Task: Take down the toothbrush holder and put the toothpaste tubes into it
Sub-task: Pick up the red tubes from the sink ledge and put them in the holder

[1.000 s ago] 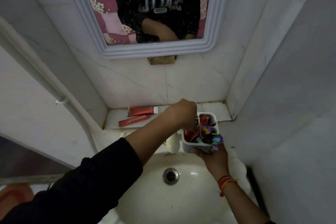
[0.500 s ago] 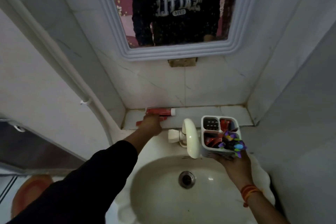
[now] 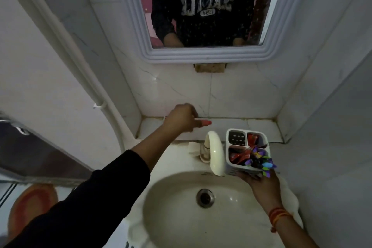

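Observation:
My right hand (image 3: 259,184) holds a white toothbrush holder (image 3: 233,168) from below, over the right rim of the sink. Its compartments show red toothpaste tubes (image 3: 239,156) and purple and blue toothbrush heads (image 3: 263,162); one back compartment looks empty. My left hand (image 3: 181,118) is closed around a red toothpaste tube (image 3: 204,122) just above the white ledge (image 3: 261,127) behind the tap. Only the tube's red end and a white part show past my fingers.
A cream tap (image 3: 214,152) curves over the oval sink (image 3: 167,207) with its metal drain (image 3: 205,197), right beside the holder. A framed mirror (image 3: 203,55) hangs above. A white pipe (image 3: 80,62) runs down the left wall. An orange object (image 3: 30,205) sits low left.
My left hand left the holder, reached to the ledge at the left, closed on a red tube and lifted it off the ledge. The holder in my right hand stayed over the sink's right side.

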### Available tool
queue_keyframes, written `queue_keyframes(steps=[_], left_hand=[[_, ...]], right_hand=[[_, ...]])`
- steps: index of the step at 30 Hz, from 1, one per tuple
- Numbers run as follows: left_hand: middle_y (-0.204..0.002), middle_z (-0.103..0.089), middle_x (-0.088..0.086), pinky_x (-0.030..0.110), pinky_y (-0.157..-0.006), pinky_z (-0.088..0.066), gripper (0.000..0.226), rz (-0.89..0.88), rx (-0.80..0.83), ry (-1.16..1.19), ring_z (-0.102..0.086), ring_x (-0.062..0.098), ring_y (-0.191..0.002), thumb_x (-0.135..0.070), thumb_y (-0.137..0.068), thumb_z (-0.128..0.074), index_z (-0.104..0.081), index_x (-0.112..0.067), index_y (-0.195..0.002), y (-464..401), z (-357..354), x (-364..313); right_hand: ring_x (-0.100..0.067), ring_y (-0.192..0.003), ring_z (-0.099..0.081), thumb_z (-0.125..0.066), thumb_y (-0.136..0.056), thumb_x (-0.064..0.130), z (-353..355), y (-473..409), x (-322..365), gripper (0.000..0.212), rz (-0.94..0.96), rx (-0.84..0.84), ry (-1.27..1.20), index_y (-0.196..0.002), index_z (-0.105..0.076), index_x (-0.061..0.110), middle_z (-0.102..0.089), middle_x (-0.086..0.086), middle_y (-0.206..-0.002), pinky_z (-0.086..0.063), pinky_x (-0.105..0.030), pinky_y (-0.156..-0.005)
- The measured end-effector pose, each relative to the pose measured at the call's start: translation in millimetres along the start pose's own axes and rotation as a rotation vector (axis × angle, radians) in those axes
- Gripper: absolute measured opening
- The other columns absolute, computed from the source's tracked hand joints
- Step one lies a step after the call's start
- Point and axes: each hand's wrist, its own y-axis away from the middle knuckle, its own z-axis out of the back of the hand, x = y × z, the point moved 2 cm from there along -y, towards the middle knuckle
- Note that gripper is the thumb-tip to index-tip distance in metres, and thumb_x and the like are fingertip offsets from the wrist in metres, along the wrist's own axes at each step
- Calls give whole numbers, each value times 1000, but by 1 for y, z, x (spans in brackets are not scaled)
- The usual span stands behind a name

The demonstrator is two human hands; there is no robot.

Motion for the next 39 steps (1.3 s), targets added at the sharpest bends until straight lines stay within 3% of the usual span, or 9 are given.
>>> queue_keyframes(steps=[6, 9, 12, 17, 20, 26, 33, 36, 39], left_hand=[[-73, -75, -2, 17, -55, -50, 30, -204, 161, -157, -68, 4, -61, -39, -79, -83, -76, -13, -92, 21, 18, -102], [-80, -79, 2, 26, -69, -64, 26, -229, 227, -331, -76, 10, -68, -24, -77, -86, -77, -10, -98, 15, -12, -124], [-86, -80, 6, 34, -75, -65, 20, -237, 274, -435, -77, 15, -74, -24, -81, -80, -77, -9, -96, 3, -41, -128], [-104, -80, -2, 32, -84, -59, 31, -84, 442, 26, -75, 13, -92, -39, -90, -70, -78, -14, -106, -16, -30, -99], [-116, -76, 6, 35, -86, -58, 29, 22, 210, 120, -71, 25, -108, -26, -90, -70, -76, -11, -114, -42, -17, -53], [-145, -48, 16, 39, -108, -46, 56, -7, 100, -396, -52, 35, -130, -7, -89, -61, -50, -15, -143, -65, -47, 40], [-128, -49, 18, 40, -78, -49, 34, -130, -79, -604, -57, 37, -112, -12, -90, -59, -58, -9, -124, -69, -61, 59], [-121, -60, 17, 42, -83, -45, 39, -190, -137, -701, -53, 38, -112, -34, -90, -57, -56, -14, -123, -69, -63, 61], [-118, -66, 7, 45, -93, -49, 46, -198, -93, -375, -61, 32, -107, -52, -93, -51, -50, -23, -128, -64, -57, 47]], right_hand=[[-15, -111, -69, -98, -46, 46, 1, 2, 5, 90, -20, -18, 28, -122, -63, 12, -74, -5, -116, -55, -53, -100], [9, -101, -66, -96, -59, 4, 1, 2, 6, 74, -28, -10, 58, -124, -61, 7, -72, -7, -115, -55, -41, -100], [9, -101, -66, -93, -61, -4, 2, -1, 4, 69, -3, -11, 86, -120, -61, 11, -72, -4, -113, -54, -15, -91], [12, -99, -65, -92, -63, -1, 2, -2, 7, 65, 25, -3, 100, -115, -62, 22, -71, 10, -110, -50, -2, -81], [-1, -106, -69, -93, -63, 0, 4, -2, 4, 67, 14, -4, 76, -120, -63, 16, -74, 3, -114, -54, -18, -89], [-26, -109, -69, -96, -60, 33, 0, 2, 2, 64, -129, 23, 5, -110, -59, 20, -71, -4, -112, -55, -52, -98], [-17, -111, -69, -96, -57, 11, 2, 0, 3, 67, -57, -12, 11, -113, -65, 29, -74, 2, -114, -55, -52, -99], [-10, -109, -69, -94, -60, 5, 1, -1, 3, 66, -56, -7, 36, -112, -65, 31, -74, 4, -113, -55, -49, -100], [-19, -112, -69, -96, -55, 18, 4, -3, 0, 68, -58, -11, 35, -116, -66, 24, -75, 1, -114, -55, -53, -99]])
